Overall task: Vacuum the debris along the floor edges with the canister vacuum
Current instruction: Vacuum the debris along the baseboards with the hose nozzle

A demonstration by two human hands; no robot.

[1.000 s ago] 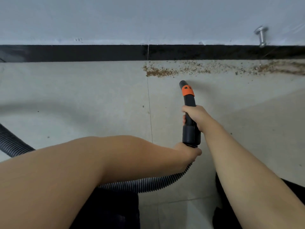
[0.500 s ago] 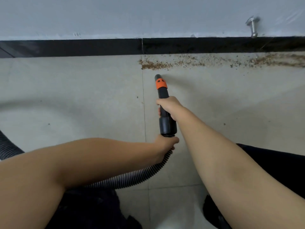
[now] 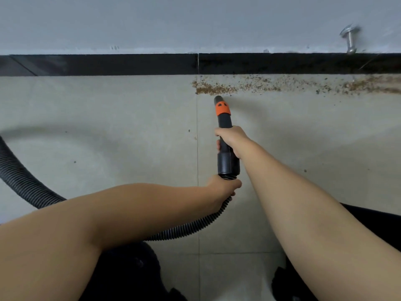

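Metal doorstop point(image 3: 349, 39) — above black baseboard point(image 3: 97, 64)

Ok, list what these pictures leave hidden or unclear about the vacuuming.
Head view only:
- Canister body: out of frame; the hose runs off the left edge.
- Debris: its extent is cut off at the right edge.
- Left hand fingers: curled under the hose, hidden.
- Metal door stop: blurred.

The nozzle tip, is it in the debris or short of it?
Just short: the nozzle tip sits at the near edge of the debris strip's left end; contact cannot be told.

Hose point(image 3: 26, 183) cut off at left edge
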